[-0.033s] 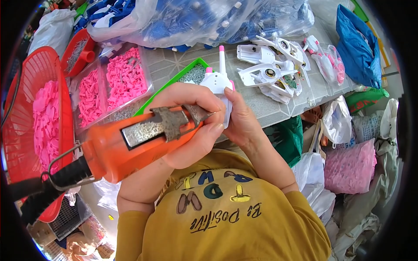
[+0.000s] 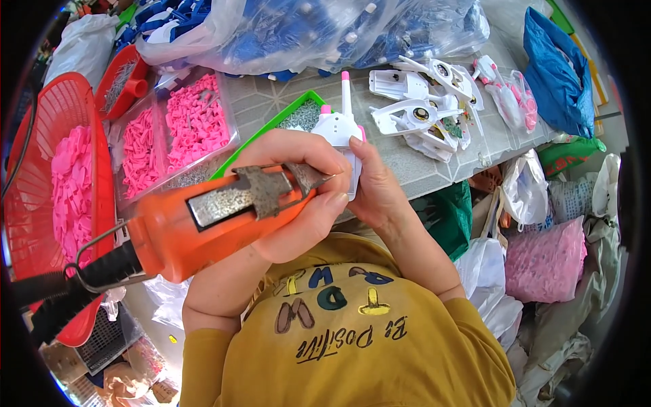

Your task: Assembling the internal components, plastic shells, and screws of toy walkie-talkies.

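Note:
My left hand [image 2: 291,152] is closed round the front end of an orange electric screwdriver [image 2: 196,251], whose metal-clipped body covers much of the hand. Its bit is hidden by my fingers. Wrapped along the right side of a white toy walkie-talkie [image 2: 337,125], my right hand [image 2: 376,180] keeps it upright over the table's near edge. The toy has a pink-tipped antenna and a pink button. Several opened white toy shells [image 2: 420,112], some showing round speakers, lie to the right. Behind my left hand is a green tray of small screws [image 2: 304,115].
A clear box of pink parts [image 2: 196,115] and a red basket of pink pieces [image 2: 71,190] stand left, with a red scoop of screws [image 2: 122,81] behind. A large clear bag of blue parts [image 2: 305,34] spans the back. Bagged goods [image 2: 546,261] pile up at the right.
The screwdriver's rear end and its black cable have shifted very slightly. Both hands and the toy stay where they were.

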A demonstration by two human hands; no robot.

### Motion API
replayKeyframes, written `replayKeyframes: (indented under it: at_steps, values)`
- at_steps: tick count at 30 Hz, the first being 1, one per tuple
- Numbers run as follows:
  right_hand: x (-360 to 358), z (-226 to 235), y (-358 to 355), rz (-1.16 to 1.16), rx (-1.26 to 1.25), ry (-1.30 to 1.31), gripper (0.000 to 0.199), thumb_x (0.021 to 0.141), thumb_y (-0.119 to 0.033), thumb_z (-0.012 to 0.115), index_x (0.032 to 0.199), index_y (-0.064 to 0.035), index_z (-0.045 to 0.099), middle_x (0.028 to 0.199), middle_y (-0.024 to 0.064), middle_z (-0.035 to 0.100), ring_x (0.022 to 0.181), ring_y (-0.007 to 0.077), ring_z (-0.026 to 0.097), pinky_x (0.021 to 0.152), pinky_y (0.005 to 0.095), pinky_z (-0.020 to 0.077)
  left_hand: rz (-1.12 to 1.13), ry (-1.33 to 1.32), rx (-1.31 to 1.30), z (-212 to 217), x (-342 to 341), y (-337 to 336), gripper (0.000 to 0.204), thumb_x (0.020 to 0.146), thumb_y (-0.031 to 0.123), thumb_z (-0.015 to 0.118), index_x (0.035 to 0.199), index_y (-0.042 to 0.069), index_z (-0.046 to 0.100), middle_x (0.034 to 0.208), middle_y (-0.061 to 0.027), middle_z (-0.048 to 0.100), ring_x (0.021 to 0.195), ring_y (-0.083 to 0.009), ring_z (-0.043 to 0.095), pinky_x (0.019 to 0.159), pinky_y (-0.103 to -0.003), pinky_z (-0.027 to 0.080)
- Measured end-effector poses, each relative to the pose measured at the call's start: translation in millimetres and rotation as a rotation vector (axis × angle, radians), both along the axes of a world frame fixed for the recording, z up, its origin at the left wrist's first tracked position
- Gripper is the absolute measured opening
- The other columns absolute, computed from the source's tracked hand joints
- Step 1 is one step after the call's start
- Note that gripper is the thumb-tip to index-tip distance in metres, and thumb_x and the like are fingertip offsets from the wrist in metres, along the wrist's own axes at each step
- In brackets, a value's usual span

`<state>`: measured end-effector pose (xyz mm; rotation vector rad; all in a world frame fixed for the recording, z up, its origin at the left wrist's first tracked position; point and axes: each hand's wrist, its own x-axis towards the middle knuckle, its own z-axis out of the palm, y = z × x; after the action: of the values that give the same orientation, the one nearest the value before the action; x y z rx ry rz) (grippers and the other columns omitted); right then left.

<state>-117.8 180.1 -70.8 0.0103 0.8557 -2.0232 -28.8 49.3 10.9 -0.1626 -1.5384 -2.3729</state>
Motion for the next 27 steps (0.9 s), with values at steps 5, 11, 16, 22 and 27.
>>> replayKeyframes:
  at_steps: [5,11,16,22,27]
  values:
    - [-1.2,-3.1,-0.7,0.011,-0.005,-0.021,0.058,0.096,-0.047,0.057,0.141,-0.0135,0.044,0.131,0.0088,0.06,0.118,0.0237,0.059,0.102,0.0423,0.0462,0.033,0.051,-0.03,-4.8,-3.9,-1.7,0.022,0.082,-0.007,0.065,0.099,0.003,0.058,0.084,-0.0036,0.061,0.078,-0.0089,0.058,0.072,-0.023,0.047]
    - [0.1,-0.9,-1.6,0.019,-0.033,0.011,0.057,0.096,-0.046,0.057,0.142,-0.0145,0.044,0.127,0.0077,0.061,0.115,0.0232,0.06,0.099,0.0415,0.0476,0.007,0.047,0.025,-3.3,-2.2,1.8,0.023,0.082,-0.006,0.066,0.101,0.003,0.058,0.084,-0.0039,0.061,0.079,-0.0092,0.059,0.072,-0.024,0.047]
    - [-0.1,-2.8,-1.9,-0.012,0.003,-0.015,0.058,0.096,-0.046,0.056,0.143,-0.0154,0.042,0.127,0.0072,0.06,0.115,0.0233,0.059,0.098,0.0423,0.0477,0.008,0.041,-0.056,-6.7,-1.5,-5.7,0.024,0.082,-0.006,0.065,0.102,0.003,0.057,0.083,-0.0038,0.06,0.077,-0.0093,0.058,0.072,-0.025,0.048]
    - [-2.0,-5.4,-0.2,0.023,-0.007,0.006,0.059,0.095,-0.046,0.057,0.144,-0.0176,0.04,0.128,0.0071,0.059,0.116,0.0226,0.058,0.098,0.0431,0.0477,0.091,0.064,-0.137,-4.5,-7.1,1.3,0.028,0.084,0.009,0.068,0.106,0.007,0.05,0.068,-0.002,0.052,0.064,-0.0178,0.054,0.07,-0.038,0.046]
    - [-0.9,-4.1,-2.2,0.013,-0.007,0.0,0.059,0.095,-0.047,0.057,0.143,-0.016,0.041,0.128,0.0076,0.059,0.116,0.0229,0.058,0.098,0.0424,0.0478,0.014,0.039,-0.005,-6.5,-1.2,-1.8,0.023,0.082,-0.006,0.066,0.101,0.004,0.058,0.085,-0.0032,0.061,0.081,-0.0095,0.06,0.076,-0.024,0.048]
